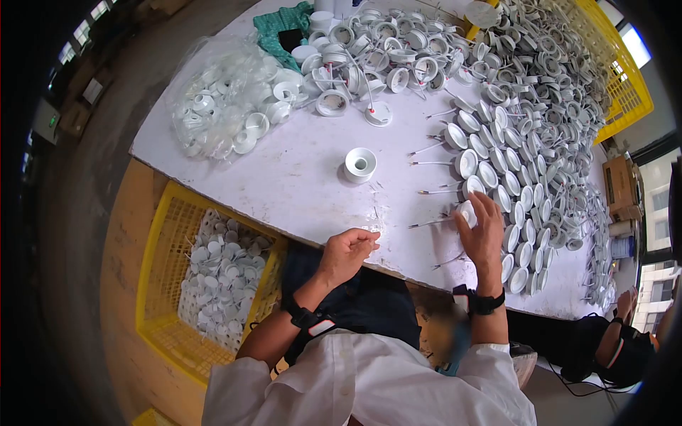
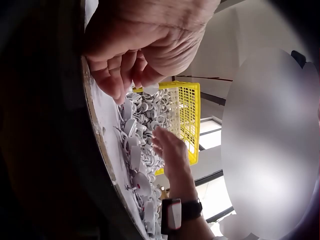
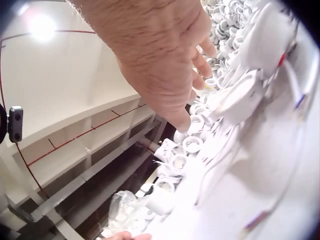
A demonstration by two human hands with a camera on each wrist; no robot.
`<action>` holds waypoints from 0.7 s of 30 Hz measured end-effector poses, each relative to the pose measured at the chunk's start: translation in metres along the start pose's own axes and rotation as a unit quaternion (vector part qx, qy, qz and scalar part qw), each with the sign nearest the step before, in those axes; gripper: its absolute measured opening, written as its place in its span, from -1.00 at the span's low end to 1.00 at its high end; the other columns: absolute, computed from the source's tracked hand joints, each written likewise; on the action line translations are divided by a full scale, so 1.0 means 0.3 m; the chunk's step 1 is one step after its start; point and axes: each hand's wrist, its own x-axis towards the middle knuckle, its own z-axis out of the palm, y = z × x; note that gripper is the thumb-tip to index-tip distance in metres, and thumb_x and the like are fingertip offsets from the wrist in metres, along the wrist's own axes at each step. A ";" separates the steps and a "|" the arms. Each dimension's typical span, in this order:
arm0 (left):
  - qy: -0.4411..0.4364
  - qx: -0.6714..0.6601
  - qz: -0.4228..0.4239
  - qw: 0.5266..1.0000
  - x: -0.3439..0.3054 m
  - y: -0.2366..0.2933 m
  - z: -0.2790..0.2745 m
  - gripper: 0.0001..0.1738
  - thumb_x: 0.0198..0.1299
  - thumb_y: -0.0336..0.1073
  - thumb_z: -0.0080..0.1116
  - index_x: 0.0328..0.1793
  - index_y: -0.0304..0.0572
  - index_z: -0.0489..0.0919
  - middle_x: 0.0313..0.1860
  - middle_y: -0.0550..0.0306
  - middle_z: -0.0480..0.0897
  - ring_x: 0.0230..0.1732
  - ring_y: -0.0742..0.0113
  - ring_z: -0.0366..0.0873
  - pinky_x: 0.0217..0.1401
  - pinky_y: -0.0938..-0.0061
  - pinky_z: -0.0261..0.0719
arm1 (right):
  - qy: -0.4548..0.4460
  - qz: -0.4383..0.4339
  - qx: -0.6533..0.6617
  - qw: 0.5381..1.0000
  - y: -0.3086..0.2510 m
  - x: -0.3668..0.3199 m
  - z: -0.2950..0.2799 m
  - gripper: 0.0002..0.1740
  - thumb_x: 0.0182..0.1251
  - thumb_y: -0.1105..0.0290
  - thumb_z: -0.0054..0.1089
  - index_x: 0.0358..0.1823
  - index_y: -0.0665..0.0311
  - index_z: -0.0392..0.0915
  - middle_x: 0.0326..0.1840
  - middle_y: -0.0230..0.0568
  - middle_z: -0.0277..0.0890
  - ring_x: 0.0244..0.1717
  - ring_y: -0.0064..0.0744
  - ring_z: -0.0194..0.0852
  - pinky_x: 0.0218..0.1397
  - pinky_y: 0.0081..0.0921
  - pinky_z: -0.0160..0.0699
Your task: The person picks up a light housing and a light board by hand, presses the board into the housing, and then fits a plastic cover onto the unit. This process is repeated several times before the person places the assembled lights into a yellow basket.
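The right hand (image 1: pixel 483 234) reaches over the near-left edge of the rows of white round parts, thumb and fingers apart around a white part (image 1: pixel 467 213); whether it touches that part cannot be told. In the right wrist view, the fingers of the right hand (image 3: pixel 165 65) are spread, with no object visible between them. Over the table's front edge the left hand (image 1: pixel 348 252) hangs with fingers loosely curled and nothing visibly held; the left wrist view shows this hand (image 2: pixel 145 40) close up. A white cup-shaped part (image 1: pixel 360 165) stands alone beyond it.
Loose white rings (image 1: pixel 332 103) lie at the back beside a clear plastic bag (image 1: pixel 206 106) of white parts and a green cloth (image 1: pixel 273 32). A yellow crate (image 1: pixel 160 263) of white pieces sits lower left; another yellow crate (image 1: pixel 629 92) is at the back right. Another person's arm (image 1: pixel 611 341) is at right.
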 end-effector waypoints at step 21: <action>0.065 0.003 0.051 0.997 -0.106 0.015 -0.087 -0.81 0.24 -0.41 0.08 -0.10 -0.40 0.56 -0.02 -0.02 0.64 -0.12 0.37 0.64 -0.19 0.58 0.58 | 0.027 0.076 0.191 0.978 -0.140 0.520 0.492 -0.37 -0.06 0.25 0.31 0.11 0.31 0.44 0.02 0.06 0.46 0.06 0.00 0.43 0.16 -0.24 0.40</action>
